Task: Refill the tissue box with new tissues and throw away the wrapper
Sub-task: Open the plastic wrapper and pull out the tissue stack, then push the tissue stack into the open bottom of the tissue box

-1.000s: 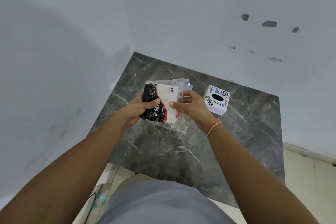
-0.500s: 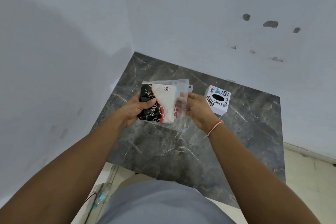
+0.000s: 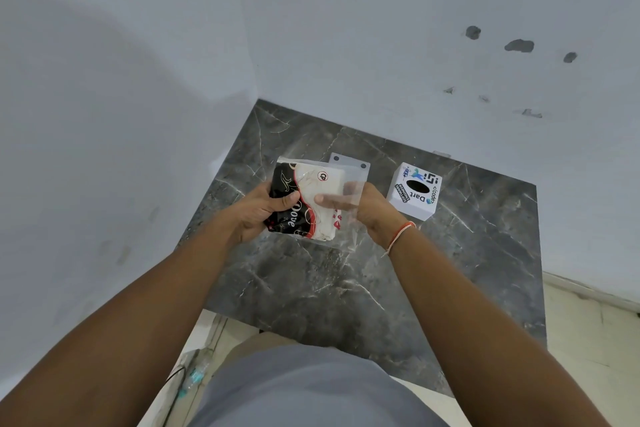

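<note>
Tissue pack point(image 3: 313, 204) w/ long axis running away from me, left hand point(image 3: 258, 210) clamped on it, right hand point(image 3: 367, 210) fingers inside the clear wrapper point(image 3: 349, 180); tissue box point(image 3: 415, 190) just right, hole up.

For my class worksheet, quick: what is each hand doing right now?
Left hand: closed on the black, red and white tissue pack.
Right hand: fingers inside the clear plastic wrapper, gripping it.

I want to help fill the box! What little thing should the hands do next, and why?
Probably slide the tissues out of the clear wrapper with the right hand. Its fingers seem already inside the open end, while the left hand grips the pack's other end. The box waits on the table with its hole showing dark, and the tissues can't go in while wrapped.
</note>
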